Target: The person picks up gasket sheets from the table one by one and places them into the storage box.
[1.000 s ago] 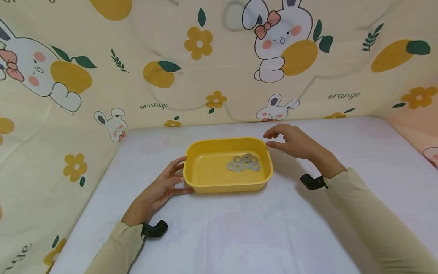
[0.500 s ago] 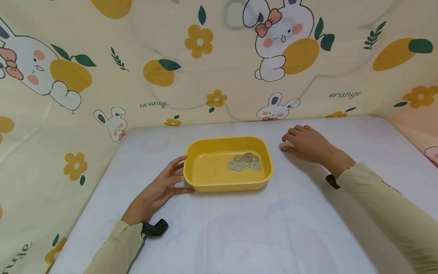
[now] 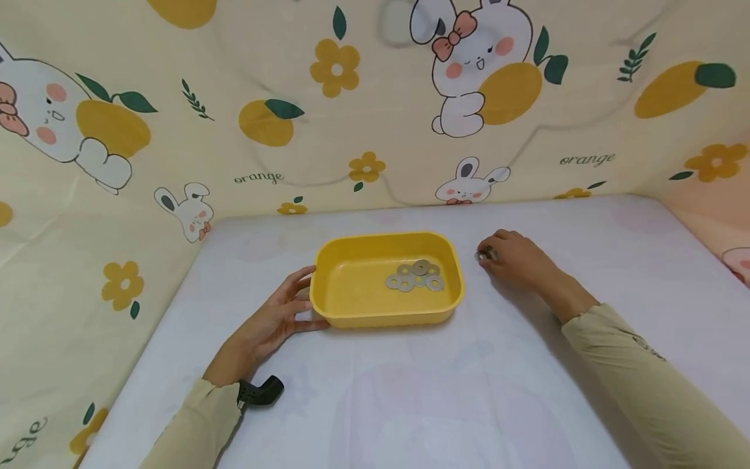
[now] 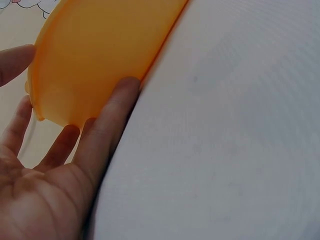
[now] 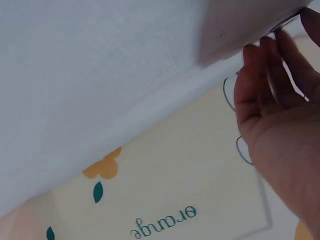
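A yellow plastic tray stands on the table, with several flat metal washers lying in its right half, some overlapping. My left hand rests against the tray's left end; its fairly straight fingers touch the outer wall in the left wrist view. To the right of the tray, my right hand pinches a grey washer at the tabletop. Only a thin metal edge shows between thumb and fingertips in the right wrist view. Whether more than one washer is held cannot be told.
A pale cloth covers the table. Behind and to the left hangs a cream curtain printed with rabbits and oranges. Dark wrist device sits at my left cuff.
My right hand moved right from the tray's far right corner, then came down and slightly back, and now pinches a washer on the table. The left hand and tray hold their places.
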{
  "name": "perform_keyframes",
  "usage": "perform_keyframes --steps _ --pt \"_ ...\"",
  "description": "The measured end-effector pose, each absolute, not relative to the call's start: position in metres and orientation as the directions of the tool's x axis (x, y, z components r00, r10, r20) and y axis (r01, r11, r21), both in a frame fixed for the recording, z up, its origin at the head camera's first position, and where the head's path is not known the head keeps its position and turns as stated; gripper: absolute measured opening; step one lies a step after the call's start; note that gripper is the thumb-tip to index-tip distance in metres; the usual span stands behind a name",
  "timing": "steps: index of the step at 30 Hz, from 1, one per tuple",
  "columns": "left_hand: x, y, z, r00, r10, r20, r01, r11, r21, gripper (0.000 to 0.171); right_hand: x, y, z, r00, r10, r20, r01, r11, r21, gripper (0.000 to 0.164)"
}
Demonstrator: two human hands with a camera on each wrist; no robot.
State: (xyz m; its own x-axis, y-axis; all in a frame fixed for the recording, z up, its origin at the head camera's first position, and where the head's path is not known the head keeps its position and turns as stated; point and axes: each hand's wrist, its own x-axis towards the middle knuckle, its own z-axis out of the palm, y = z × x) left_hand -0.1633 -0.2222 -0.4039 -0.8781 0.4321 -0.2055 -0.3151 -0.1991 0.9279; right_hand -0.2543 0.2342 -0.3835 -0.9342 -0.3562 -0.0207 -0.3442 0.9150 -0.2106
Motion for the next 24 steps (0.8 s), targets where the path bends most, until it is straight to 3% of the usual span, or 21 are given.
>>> perform_keyframes --steps 10,18,24 --pt "-0.163 -0.223 -0.405 -0.876 0.439 -0.199 -0.322 -0.225 0.92 0.069 -0.261 0.242 -0.383 -0.938 -0.316 -0.146 -0.254 0.908 -0.334 0.035" --pt "-0.163 -0.224 -0.403 -0.879 0.434 -0.2 -0.323 -0.231 0.918 0.07 -0.258 0.244 -0.381 -0.898 -0.425 -0.117 -0.342 0.839 -0.424 0.035" --pt "-0.162 -0.225 -0.404 -0.875 0.443 -0.193 -0.311 -0.211 0.927 0.069 -0.256 0.246 -0.381 -0.89 -0.438 -0.126 -0.339 0.821 -0.46 0.037"
